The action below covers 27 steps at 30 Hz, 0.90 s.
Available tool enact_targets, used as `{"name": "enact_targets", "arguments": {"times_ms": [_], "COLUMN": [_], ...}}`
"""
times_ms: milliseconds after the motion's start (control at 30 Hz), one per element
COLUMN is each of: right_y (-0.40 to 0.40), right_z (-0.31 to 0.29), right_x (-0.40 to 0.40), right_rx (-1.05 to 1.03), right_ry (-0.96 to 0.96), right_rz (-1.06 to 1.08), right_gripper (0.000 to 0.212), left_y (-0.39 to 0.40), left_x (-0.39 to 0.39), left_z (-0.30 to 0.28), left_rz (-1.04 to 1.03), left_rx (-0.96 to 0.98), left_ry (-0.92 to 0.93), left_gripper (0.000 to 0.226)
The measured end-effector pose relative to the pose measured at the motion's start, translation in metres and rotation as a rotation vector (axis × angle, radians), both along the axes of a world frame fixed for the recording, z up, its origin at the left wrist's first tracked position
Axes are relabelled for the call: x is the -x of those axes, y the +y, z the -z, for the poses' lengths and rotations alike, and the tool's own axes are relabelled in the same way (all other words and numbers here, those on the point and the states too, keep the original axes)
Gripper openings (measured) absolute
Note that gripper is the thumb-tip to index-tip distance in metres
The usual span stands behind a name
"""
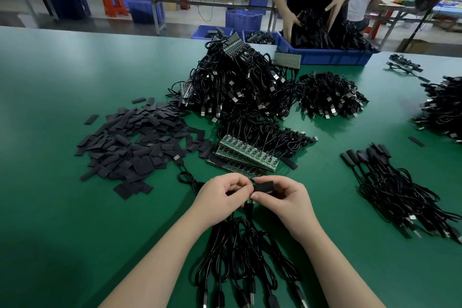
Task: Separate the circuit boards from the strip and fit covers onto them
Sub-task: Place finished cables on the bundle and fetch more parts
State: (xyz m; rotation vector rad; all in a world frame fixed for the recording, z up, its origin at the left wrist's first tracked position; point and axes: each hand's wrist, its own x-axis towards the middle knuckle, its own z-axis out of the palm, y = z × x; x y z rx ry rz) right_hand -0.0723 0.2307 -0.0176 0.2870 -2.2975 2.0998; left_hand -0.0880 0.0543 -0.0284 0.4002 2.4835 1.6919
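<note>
Over the green table, my left hand (221,194) and my right hand (282,195) meet at the centre. A flat black cover (263,187) is pinched between my right thumb and fingers. My left fingers curl round a small piece at the cover's left end; it is mostly hidden, and a black cable (246,240) hangs from it toward me. Just beyond my hands lie green circuit board strips (246,157) with cables attached. A heap of loose black covers (140,140) lies to the left.
A big pile of black USB cables with board strips (237,85) fills the table's middle, with smaller piles (330,95) to the right. Covered cables (390,182) lie in a row at right. A person reaches into a blue bin (332,56) at the far edge.
</note>
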Motion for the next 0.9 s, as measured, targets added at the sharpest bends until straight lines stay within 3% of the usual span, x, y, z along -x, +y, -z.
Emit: {"name": "enact_targets", "arguments": {"times_ms": [200,533,900], "right_y": [0.001,0.0,0.0], "right_z": [0.001,0.001,0.006], "right_x": [0.001,0.001,0.002], "right_rx": [-0.002,0.04,-0.014], "right_ry": [-0.02,0.017,0.043], "right_rz": [-0.05,0.062,0.121], "right_gripper": [0.026,0.022,0.021], "left_y": [-0.005,-0.008,-0.011], "left_x": [0.002,0.002,0.001], "left_z": [-0.006,-0.005,-0.003], "left_rz": [0.064,0.071,-0.013], "left_rx": [-0.065,-0.083,-0.101], "left_ry": [-0.072,-0.079,0.036], "left_gripper": [0.014,0.006,0.032]}}
